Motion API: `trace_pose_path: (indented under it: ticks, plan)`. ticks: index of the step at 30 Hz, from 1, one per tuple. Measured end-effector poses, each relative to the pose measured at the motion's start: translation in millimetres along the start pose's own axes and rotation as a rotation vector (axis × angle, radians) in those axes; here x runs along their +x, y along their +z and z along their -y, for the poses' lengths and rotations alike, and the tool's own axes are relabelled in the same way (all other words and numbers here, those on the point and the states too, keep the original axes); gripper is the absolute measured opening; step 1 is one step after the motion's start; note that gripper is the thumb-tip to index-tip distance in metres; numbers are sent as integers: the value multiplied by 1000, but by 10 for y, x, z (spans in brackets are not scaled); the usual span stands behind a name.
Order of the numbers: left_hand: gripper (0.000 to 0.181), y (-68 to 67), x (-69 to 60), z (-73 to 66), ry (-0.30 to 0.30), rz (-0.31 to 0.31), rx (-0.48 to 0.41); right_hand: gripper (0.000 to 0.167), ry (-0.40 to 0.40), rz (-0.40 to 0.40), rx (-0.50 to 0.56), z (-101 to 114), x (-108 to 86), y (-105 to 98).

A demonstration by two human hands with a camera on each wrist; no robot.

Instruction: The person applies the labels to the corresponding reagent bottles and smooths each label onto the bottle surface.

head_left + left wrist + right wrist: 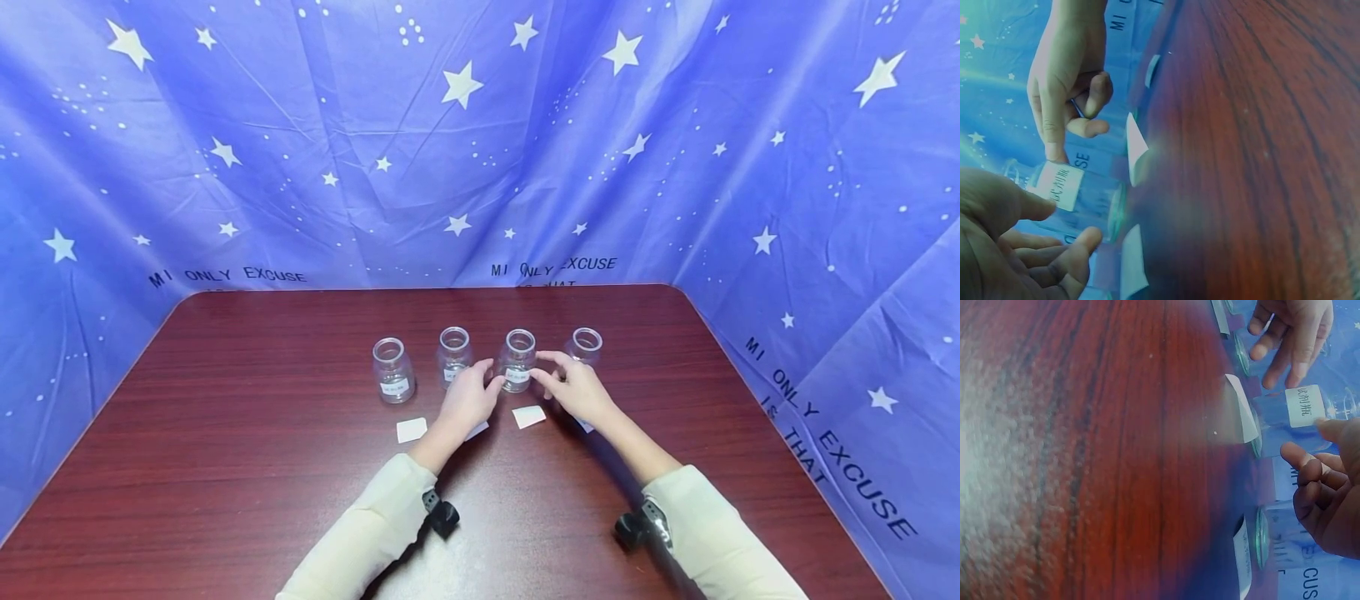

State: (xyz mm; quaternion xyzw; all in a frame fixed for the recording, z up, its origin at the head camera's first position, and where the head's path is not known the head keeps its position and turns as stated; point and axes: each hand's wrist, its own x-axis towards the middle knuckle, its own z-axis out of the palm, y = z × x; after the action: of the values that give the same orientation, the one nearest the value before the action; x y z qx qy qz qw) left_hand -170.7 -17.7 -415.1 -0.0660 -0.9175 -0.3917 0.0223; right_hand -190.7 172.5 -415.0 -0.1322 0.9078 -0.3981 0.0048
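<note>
In the head view, four glass jars stand in a row on the table (pixel 247 400), nearer to its far edge than to its near edge. The third jar from the left (pixel 517 357) is upright between the two hands and bears a white label (pixel 517 377) on its near side. The left hand (pixel 468 398) is at this jar's left and in front of the second jar (pixel 454 354); the right hand (pixel 581 392) is at its right, hiding part of the rightmost jar (pixel 586 357). The leftmost jar (pixel 393 371) stands apart from both hands. A white paper (pixel 530 417) lies before the third jar, towards the near edge.

In the left wrist view, the left thumb reaches one end of the label; the other fingers are loosely bent and spread from the thumb, beside the glass. Whether they touch it, I cannot tell.

In the right wrist view, the right thumb is at the label's edge, while the forefinger reaches out along the jar and the remaining fingers are bent. A gap shows between thumb and forefinger.
</note>
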Motion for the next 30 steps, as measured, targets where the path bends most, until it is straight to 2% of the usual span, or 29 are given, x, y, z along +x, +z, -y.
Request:
trace_pose_path:
  ticks: [8,12,26,30]
  plan:
    - [29,-81,-25,-76,-26,58,24,37,10,8,-6,18,-17,-58]
    - [23,-76,-35,-112,-15,89,16,33,-13,1,-20,15,-41,-81]
    - [17,50,-104,-272,75,138,-34,22,-70,-4,-104,22,-125,-221]
    - [16,98,-112,-314,126,157,-37,20,-85,4,-112,-6,-159,-258]
